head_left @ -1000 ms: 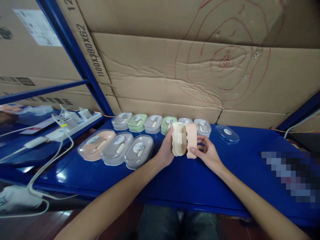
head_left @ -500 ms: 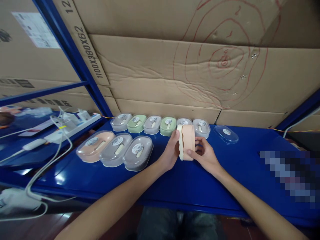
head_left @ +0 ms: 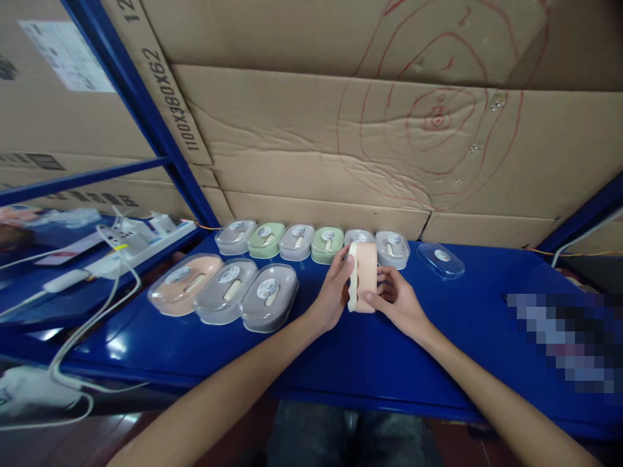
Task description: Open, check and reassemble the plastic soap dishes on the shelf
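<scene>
Between my two hands, above the blue tabletop, a peach-coloured box stands on its side. A cream part with a wavy edge lies against its left face. My left hand is closed on that cream side, thumb along its near edge. From the right, my right hand grips the peach wall, its thumb on the front and its fingers partly hidden behind. A clear oval lid with a round sticker lies to the right of my hands.
Several lidded grey and green boxes line the back, before a cardboard wall. A peach lidded box and two grey ones sit at left. Power strips and white cables occupy the far left.
The cream part has come closer to the peach box, and the gap between them has narrowed. My left hand's fingers now show over the top edge; my right hand stays nearly in place.
</scene>
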The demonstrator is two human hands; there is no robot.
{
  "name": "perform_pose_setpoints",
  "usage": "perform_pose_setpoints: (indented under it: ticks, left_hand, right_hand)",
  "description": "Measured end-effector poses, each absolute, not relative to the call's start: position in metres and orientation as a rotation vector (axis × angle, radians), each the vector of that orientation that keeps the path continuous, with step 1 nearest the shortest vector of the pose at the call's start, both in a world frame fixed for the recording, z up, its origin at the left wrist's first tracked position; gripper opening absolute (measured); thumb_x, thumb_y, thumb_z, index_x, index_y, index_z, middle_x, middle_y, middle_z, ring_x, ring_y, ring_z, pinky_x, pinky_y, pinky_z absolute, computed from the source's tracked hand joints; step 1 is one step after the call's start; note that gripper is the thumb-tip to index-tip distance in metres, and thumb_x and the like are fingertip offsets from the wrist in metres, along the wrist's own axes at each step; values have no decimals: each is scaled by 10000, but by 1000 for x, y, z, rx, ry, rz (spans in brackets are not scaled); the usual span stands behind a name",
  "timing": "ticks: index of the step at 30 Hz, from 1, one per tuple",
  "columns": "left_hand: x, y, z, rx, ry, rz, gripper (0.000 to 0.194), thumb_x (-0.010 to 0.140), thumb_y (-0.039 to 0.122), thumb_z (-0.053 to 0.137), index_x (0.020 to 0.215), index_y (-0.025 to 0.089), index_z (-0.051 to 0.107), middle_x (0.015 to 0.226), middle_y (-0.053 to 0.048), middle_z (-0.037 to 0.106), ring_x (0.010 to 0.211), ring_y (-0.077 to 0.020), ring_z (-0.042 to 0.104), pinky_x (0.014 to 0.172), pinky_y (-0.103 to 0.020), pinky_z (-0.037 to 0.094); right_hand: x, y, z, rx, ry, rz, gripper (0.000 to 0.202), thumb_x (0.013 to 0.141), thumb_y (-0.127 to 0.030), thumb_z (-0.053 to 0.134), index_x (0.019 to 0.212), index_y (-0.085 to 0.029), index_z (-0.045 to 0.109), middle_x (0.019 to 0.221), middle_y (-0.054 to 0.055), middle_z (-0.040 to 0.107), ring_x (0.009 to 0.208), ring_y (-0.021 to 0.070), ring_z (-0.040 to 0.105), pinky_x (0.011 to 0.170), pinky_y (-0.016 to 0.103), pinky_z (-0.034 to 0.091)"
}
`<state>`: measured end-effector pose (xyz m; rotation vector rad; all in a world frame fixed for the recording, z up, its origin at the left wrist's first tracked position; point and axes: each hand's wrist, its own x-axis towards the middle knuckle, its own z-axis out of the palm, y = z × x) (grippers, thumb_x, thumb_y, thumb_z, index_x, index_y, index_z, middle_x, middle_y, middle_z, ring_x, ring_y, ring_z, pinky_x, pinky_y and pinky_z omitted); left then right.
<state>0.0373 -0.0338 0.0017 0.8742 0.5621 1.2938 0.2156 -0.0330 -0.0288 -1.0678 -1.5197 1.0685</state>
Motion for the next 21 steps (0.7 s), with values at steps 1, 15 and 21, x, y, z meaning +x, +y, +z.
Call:
perform_pose_setpoints:
  ticks: [1, 15, 21]
  left_hand:
    - [37, -34, 2, 880, 566, 1300, 720, 930, 655, 836, 1479, 256, 595, 1407, -110, 725, 1324, -345, 683, 1081, -439, 561]
    - [35, -28, -4, 915, 579, 1304, 716, 914, 617, 868, 1480, 254, 624, 1382, -120, 734, 1324, -341, 670, 1066, -437, 539]
    - [37, -30, -6, 934, 587, 1265, 746, 926, 697, 816, 1498, 266, 608, 1429, -114, 725, 1378, -354, 653, 1112, -453, 536]
  right_hand:
    - [216, -33, -29, -1065, -1523, 1071, 680, 785, -626, 939, 1264, -264, 620, 1118, 67, 741, 777, 200, 682, 705, 378, 593]
    - [217, -32, -33, -1031, -1553, 1107, 605, 886, -611, 865, 1296, -252, 600, 1145, 77, 749, 775, 196, 698, 719, 393, 624]
    - [216, -33, -30, -1065, -1590, 1028, 572, 885, -633, 848, 1240, -250, 616, 1108, 80, 753, 868, 233, 724, 720, 388, 617]
